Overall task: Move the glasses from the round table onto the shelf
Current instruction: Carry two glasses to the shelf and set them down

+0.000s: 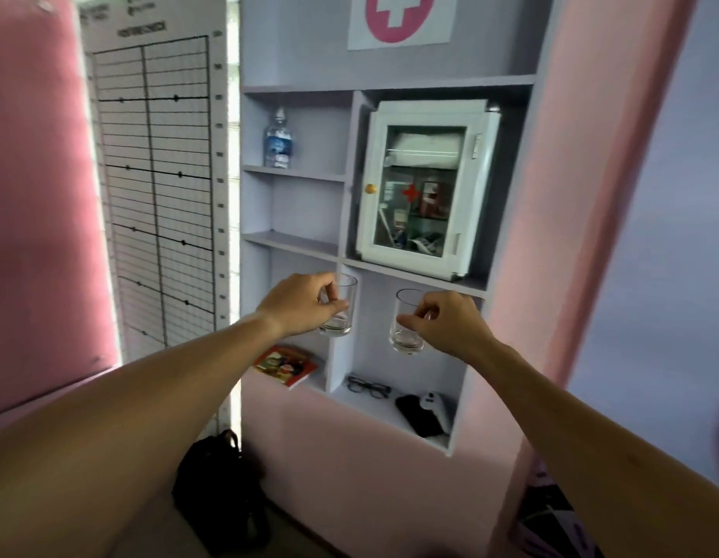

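My left hand (pixel 301 302) grips one glass (pixel 338 306), my right hand (pixel 450 322) another glass (pixel 408 322). I see both below the first-aid cabinet (pixel 426 187).

Head view looks forward and down, close before the shelf (pixel 414 271)

body: two bare forearms | sleeves: none visible | left hand (pixel 299 302) bare | right hand (pixel 450 322) bare
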